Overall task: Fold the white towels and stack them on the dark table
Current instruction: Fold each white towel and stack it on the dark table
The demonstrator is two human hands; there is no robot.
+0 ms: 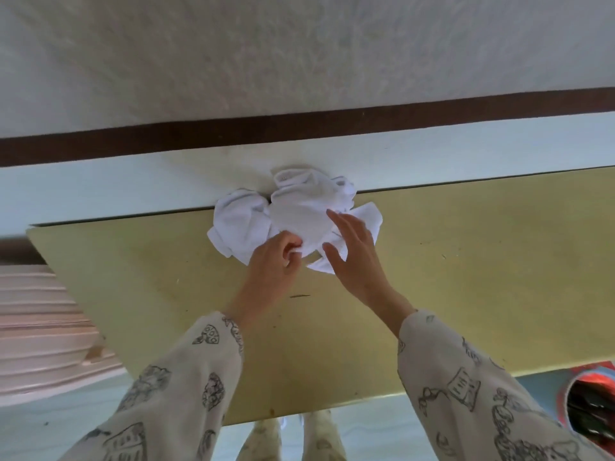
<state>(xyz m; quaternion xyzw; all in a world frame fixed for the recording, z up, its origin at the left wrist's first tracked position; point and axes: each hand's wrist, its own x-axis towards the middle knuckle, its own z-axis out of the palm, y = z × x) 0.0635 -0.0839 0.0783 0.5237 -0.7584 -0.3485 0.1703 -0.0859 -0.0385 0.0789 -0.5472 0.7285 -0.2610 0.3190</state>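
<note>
A heap of crumpled white towels (293, 214) lies at the far edge of an olive-yellow table (466, 261), near its middle. My left hand (271, 264) is at the heap's near side, with fingers pinched on an edge of a white towel. My right hand (352, 251) rests on the heap's right part with its fingers spread, flat on the cloth. Both arms wear pale sleeves with dark printed drawings. How many towels make up the heap cannot be told.
A white textured wall with a dark brown strip (299, 128) rises behind the table. Pink slatted furniture (40, 327) stands at the left. A red and dark bag (592, 397) sits at the lower right. My legs (293, 437) show below the table's near edge.
</note>
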